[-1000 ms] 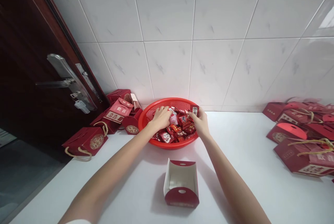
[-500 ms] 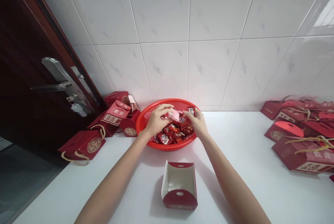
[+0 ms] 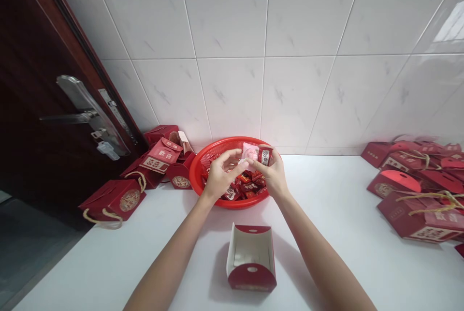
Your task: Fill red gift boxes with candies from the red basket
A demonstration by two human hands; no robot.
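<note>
Over the red plastic basket (image 3: pixel 198 186), my two hands meet. My left hand (image 3: pixel 221 175) is closed on a pink wrapped candy (image 3: pixel 251 150), its thumb at the candy's lower edge. A red wrapped candy (image 3: pixel 266 156) with a white label sits in the closed fingers of my right hand (image 3: pixel 274 175), whose thumb also reaches the pink candy. Beneath them, several red wrapped candies (image 3: pixel 248 188) lie in the basket. Nearer to me stands an open dark red gift box (image 3: pixel 252 279) with a pale inside and no candy visible in it.
Several dark red gift boxes (image 3: pixel 118 199) with rope handles are piled at left, beside a brown door (image 3: pixel 39 59) with a metal handle. More red boxes (image 3: pixel 422 214) are heaped at right. A tiled wall (image 3: pixel 232 93) rises behind the white table (image 3: pixel 326 204).
My left hand has brought the pink candy rightward and up to my right hand. The red candy in my right hand now shows beside it, and my right thumb has reached the pink one.
</note>
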